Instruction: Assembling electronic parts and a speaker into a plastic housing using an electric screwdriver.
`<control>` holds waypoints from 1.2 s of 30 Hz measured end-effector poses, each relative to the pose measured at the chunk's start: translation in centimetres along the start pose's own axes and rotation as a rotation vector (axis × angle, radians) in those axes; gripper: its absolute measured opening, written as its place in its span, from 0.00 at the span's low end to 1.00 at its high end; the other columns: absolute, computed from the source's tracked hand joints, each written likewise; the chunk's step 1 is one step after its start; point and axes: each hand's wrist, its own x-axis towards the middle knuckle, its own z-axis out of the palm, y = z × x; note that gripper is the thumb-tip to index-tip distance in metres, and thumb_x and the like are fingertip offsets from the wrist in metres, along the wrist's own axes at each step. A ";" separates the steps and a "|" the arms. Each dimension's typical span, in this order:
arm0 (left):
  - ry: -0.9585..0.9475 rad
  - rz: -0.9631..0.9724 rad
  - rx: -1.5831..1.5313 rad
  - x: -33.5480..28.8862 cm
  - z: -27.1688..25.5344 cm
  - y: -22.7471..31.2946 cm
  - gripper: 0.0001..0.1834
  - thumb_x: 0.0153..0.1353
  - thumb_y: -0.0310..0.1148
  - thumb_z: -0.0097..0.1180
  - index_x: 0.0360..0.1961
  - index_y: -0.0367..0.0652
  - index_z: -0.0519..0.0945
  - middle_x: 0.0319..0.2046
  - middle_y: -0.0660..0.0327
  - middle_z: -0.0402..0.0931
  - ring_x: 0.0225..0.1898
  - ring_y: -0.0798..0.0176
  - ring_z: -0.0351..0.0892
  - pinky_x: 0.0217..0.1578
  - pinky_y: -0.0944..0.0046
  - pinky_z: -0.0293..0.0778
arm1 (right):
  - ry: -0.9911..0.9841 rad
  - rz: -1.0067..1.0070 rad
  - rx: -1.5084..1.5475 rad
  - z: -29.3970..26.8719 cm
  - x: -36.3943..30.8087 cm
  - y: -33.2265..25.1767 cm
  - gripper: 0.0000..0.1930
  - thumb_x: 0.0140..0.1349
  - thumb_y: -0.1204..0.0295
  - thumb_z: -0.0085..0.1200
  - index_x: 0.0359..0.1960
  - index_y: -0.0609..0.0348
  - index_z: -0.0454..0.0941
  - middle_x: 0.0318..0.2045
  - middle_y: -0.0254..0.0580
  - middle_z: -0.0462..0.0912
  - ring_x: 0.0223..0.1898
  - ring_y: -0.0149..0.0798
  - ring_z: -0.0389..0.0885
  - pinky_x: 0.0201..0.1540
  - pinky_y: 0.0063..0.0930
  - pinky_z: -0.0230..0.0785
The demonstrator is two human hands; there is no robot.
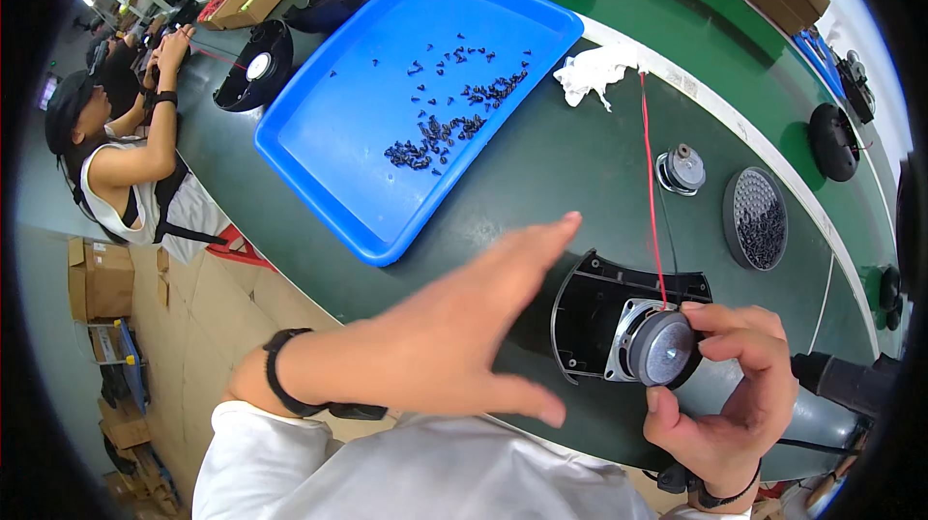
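Note:
My right hand [733,394] grips the round grey magnet of a speaker driver [667,350] between thumb and fingers. The driver's square metal frame sits on a curved black plastic housing [586,312] close to the table's near edge. From the driver a red wire [651,172] and a black one run up toward the far side of the table. My left hand [464,317], slightly blurred, is held over the table left of the housing, thumb and fingers spread and nothing in it.
A blue tray [329,158] with loose black screws [420,153] lies beyond my left hand. Past the housing are a white cloth [592,75], another speaker driver [683,170] and a round dish [732,220] of small black parts. A black tool [836,380] is at right. A person [135,158] works at far left.

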 end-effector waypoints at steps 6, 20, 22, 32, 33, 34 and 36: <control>0.532 -0.053 0.737 3.6 -8.2 -5.0 0.09 0.55 0.23 0.60 0.39 0.38 0.83 0.34 0.56 0.78 0.33 0.61 0.76 0.35 0.64 0.71 | 0.134 0.056 0.079 -0.8 0.0 0.1 0.25 0.41 0.73 0.69 0.38 0.60 0.66 0.44 0.55 0.79 0.46 0.44 0.78 0.52 0.36 0.69; 0.678 0.104 0.803 4.6 -8.0 -4.4 0.04 0.52 0.23 0.62 0.30 0.36 0.80 0.31 0.57 0.80 0.32 0.61 0.79 0.31 0.67 0.73 | 0.045 -0.072 -0.034 -1.5 0.3 0.7 0.26 0.39 0.74 0.72 0.35 0.57 0.65 0.41 0.53 0.83 0.41 0.42 0.79 0.48 0.35 0.71; 0.600 -0.086 0.155 4.1 -6.2 -2.1 0.03 0.55 0.20 0.60 0.31 0.35 0.79 0.36 0.57 0.81 0.33 0.68 0.79 0.30 0.72 0.74 | 0.044 -0.086 -0.068 -1.4 0.2 0.8 0.26 0.39 0.74 0.72 0.35 0.56 0.64 0.41 0.52 0.83 0.40 0.42 0.79 0.46 0.35 0.70; 0.106 0.197 -0.103 3.9 -0.5 2.7 0.10 0.50 0.14 0.63 0.35 0.34 0.83 0.35 0.53 0.78 0.33 0.64 0.78 0.34 0.70 0.74 | 0.129 -0.162 -0.046 -0.6 0.2 0.8 0.21 0.42 0.71 0.73 0.35 0.58 0.72 0.41 0.49 0.85 0.32 0.43 0.79 0.38 0.37 0.71; 0.117 0.277 0.093 4.0 -0.4 2.9 0.10 0.50 0.15 0.64 0.35 0.34 0.84 0.34 0.53 0.79 0.33 0.63 0.79 0.34 0.69 0.74 | 0.137 -0.133 -0.042 -0.5 0.0 0.7 0.20 0.41 0.70 0.72 0.33 0.57 0.72 0.41 0.47 0.84 0.32 0.43 0.79 0.38 0.37 0.71; 0.116 0.282 0.093 4.0 0.1 3.0 0.10 0.50 0.15 0.64 0.35 0.34 0.84 0.34 0.53 0.79 0.33 0.63 0.79 0.34 0.69 0.74 | 0.145 -0.105 -0.037 -0.5 -0.1 0.6 0.19 0.41 0.70 0.72 0.31 0.56 0.73 0.41 0.46 0.84 0.32 0.44 0.78 0.37 0.37 0.72; 0.197 0.194 -0.044 4.0 1.0 2.8 0.09 0.51 0.18 0.64 0.35 0.35 0.85 0.32 0.55 0.81 0.32 0.63 0.81 0.34 0.68 0.75 | 0.126 -0.097 -0.059 -0.7 0.2 0.3 0.17 0.40 0.70 0.72 0.28 0.55 0.73 0.42 0.44 0.84 0.32 0.43 0.79 0.37 0.36 0.72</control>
